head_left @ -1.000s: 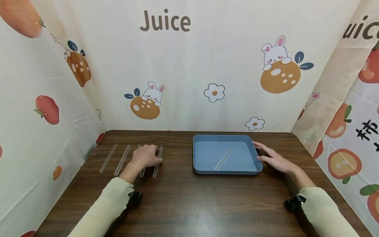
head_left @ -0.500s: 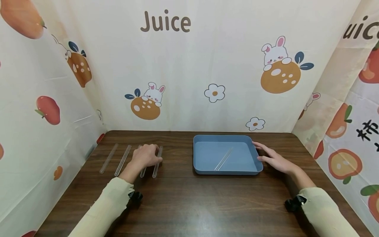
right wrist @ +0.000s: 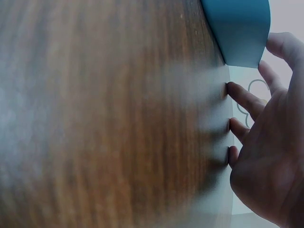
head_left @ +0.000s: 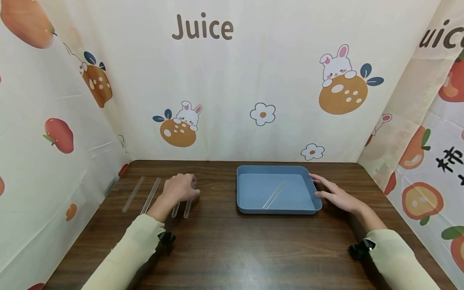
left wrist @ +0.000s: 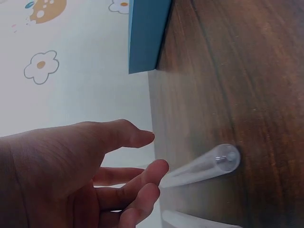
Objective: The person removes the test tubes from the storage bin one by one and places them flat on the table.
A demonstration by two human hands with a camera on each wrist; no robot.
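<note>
My left hand (head_left: 180, 188) hovers over a row of slim clear tubes on the table. The rightmost tube (head_left: 187, 208) lies between its thumb and fingers as seen from the head. In the left wrist view the thumb and fingers stand apart, and the tube (left wrist: 204, 165) reaches past the fingertips; contact is uncertain. Beside it another tube (head_left: 175, 210) is partly hidden by the hand. My right hand (head_left: 335, 196) rests its fingertips on the right wall of a blue tray (head_left: 282, 211). Inside the tray lies slanted clear tubing (head_left: 273, 195), one piece or two.
Further left, two more clear tubes (head_left: 150, 196) lie roughly parallel on the dark wooden table (head_left: 232, 249). Printed cloth (head_left: 232, 72) hangs along the table's back and both sides.
My left hand has shifted slightly, and the rightmost tube has slid a little left, its far end now mostly behind the fingers. My right hand and the tray stay put.
</note>
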